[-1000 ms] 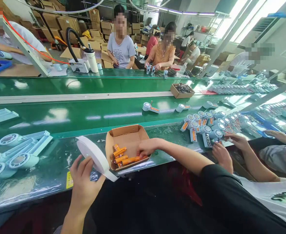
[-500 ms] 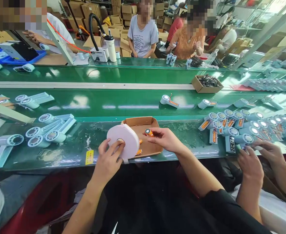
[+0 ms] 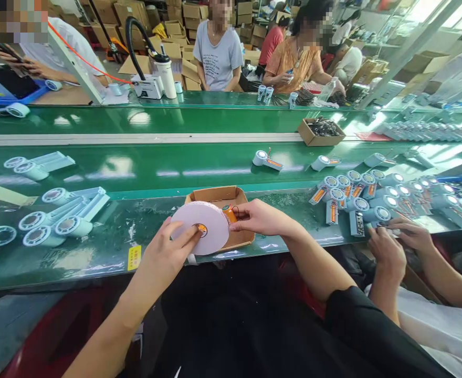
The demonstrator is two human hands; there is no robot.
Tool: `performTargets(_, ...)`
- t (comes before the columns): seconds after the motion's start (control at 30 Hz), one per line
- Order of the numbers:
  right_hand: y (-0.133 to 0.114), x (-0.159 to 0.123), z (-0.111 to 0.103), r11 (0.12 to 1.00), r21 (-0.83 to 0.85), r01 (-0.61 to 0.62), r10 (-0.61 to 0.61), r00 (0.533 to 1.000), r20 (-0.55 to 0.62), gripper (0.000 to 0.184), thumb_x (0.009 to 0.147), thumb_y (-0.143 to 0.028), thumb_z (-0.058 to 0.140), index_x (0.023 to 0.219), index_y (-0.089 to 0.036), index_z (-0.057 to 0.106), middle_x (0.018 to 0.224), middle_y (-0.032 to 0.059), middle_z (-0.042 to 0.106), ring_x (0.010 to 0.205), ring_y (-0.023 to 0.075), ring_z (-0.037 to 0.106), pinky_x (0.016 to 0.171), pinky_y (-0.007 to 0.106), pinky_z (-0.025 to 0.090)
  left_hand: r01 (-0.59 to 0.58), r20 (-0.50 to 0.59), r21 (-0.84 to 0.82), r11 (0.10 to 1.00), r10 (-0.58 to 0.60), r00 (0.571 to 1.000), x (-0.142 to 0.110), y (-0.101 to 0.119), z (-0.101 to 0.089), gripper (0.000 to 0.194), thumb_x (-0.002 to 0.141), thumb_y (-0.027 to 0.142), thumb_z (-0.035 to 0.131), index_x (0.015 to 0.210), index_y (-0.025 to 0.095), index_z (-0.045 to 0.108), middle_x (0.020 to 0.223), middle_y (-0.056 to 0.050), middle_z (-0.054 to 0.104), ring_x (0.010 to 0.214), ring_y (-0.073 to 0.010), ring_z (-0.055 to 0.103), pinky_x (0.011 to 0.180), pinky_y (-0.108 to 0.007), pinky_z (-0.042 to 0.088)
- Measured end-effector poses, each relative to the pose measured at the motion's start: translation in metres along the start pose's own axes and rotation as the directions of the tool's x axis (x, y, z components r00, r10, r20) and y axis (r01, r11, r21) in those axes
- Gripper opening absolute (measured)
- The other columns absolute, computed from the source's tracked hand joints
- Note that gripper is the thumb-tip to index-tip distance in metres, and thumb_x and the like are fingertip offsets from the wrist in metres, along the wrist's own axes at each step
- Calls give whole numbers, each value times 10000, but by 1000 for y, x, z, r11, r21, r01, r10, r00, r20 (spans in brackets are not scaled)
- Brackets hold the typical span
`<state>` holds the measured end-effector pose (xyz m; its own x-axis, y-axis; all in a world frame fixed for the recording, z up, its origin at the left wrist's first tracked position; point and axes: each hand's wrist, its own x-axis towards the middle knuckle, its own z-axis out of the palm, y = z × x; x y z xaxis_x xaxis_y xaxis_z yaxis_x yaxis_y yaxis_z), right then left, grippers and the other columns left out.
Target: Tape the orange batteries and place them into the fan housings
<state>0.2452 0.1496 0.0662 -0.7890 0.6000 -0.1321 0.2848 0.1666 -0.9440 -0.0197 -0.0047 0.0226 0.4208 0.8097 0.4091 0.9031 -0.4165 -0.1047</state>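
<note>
My left hand (image 3: 171, 244) grips a wide white roll of tape (image 3: 211, 241), its fingers at the hole in the roll's middle. Between the thumb and fingers of my right hand (image 3: 260, 218) is an orange battery (image 3: 228, 213), held upright against or close beside the roll's right edge; whether they touch I cannot tell. Both hands are over a shallow cardboard box (image 3: 241, 240) at the bench's front edge. The roll hides much of the box's inside. A short tail of tape (image 3: 192, 259) hangs below the roll.
Pale blue fan housings (image 3: 73, 226) lie at the left; many more (image 3: 357, 203) are grouped at the right, by a co-worker's hands (image 3: 388, 247). A green conveyor belt (image 3: 144, 165) runs behind the bench, carrying several housings. A box of dark parts (image 3: 321, 134) stands beyond.
My right hand has lifted an orange battery out of the box and brought it to the tape roll. My left hand has turned the roll's flat face toward me and moved it over the box.
</note>
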Motion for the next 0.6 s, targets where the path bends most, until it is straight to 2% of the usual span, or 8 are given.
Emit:
performTargets(0.1,13,6,27,922,368,122,-14,959,-282,397,720,-473,909,949,-187,757,907,40,807,839,209,744,828,348,595,65,-38,11,998,-64,997,6,12,5,557,924,145,652,1448,334,663,1291,-47,745,1231,-329,586,1261,-620,395)
performTargets(0.17,25,9,48,791,523,319,53,815,-578,482,715,-516,916,1042,-215,730,1083,78,821,965,238,778,908,390,623,107,-80,-35,994,-109,991,8,29,13,510,910,255,721,1418,279,685,1201,-92,758,1189,-358,587,1227,-678,388)
performTargets(0.23,33,11,55,719,554,420,119,710,-694,488,700,-489,939,1047,-229,715,1130,90,819,1003,250,787,916,402,643,109,-84,-122,987,-120,989,8,46,20,520,891,297,761,1401,223,691,1119,-122,756,1165,-362,597,1159,-636,461)
performTargets(0.33,32,11,25,701,503,505,96,633,-768,385,690,-352,949,972,-214,727,1011,68,824,906,205,784,833,339,659,128,-45,-202,971,-140,989,15,57,23,503,913,243,729,1413,209,681,1112,-127,752,1200,-352,597,1116,-568,499)
performTargets(0.43,25,13,-24,614,304,728,69,334,-940,216,761,-256,871,912,-218,721,976,15,802,892,111,757,824,220,629,118,117,-273,955,-88,989,35,42,28,541,896,283,767,1426,232,674,1304,-119,722,1320,-367,543,1233,-639,370)
performTargets(0.47,25,13,-35,604,273,749,67,293,-954,190,758,-252,866,884,-214,729,967,14,795,880,101,756,792,192,623,103,191,-320,942,-43,981,42,29,31,587,862,350,817,1421,240,678,1362,-114,704,1365,-376,513,1262,-646,330)
performTargets(0.53,31,8,-48,656,255,710,14,327,-945,191,763,-289,872,916,-234,773,1008,24,791,910,121,769,792,215,641,172,308,-371,913,-54,950,49,-8,39,656,797,478,876,1394,273,697,1400,-87,695,1413,-361,487,1282,-590,334)
performTargets(0.6,47,-6,-51,737,259,624,-12,395,-919,238,762,-352,886,979,-332,793,1036,18,793,933,186,787,815,339,681,409,328,-271,872,-316,891,40,-51,39,546,850,501,820,1347,298,721,1370,-62,718,1374,-307,543,1245,-496,411)
